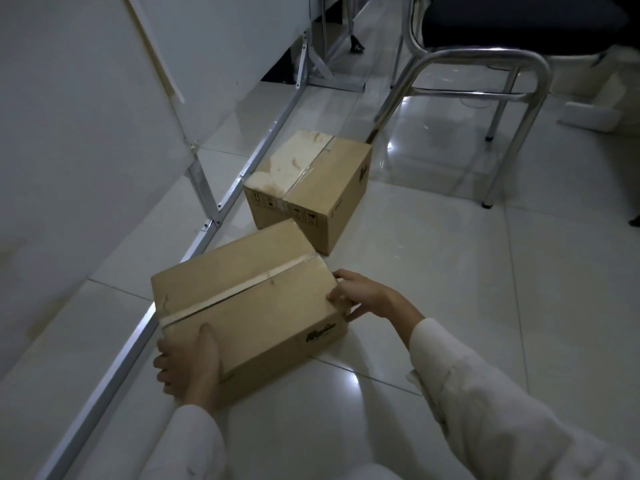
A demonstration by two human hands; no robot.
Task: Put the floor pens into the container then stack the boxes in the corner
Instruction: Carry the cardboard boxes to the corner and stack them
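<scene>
Head view: stacking step, near box (249,306) gripped at both ends.
It sat on the floor (450,271) at lower centre, its long axis running lower left to upper right. The left hand (188,365) and right hand (367,296) curled their fingers round opposite ends. The next move, I judged, was a level lift onto the far box (308,188).

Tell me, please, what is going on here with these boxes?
A person leaning over the tiled floor holds the nearer cardboard box with both hands. The left grip holds its near end, thumb on top, and the right grip pinches its far right corner. The second box sits on the floor just beyond, beside the white partition and near a chair. The boxes are not yet stacked. No pens or container are in view.
</scene>
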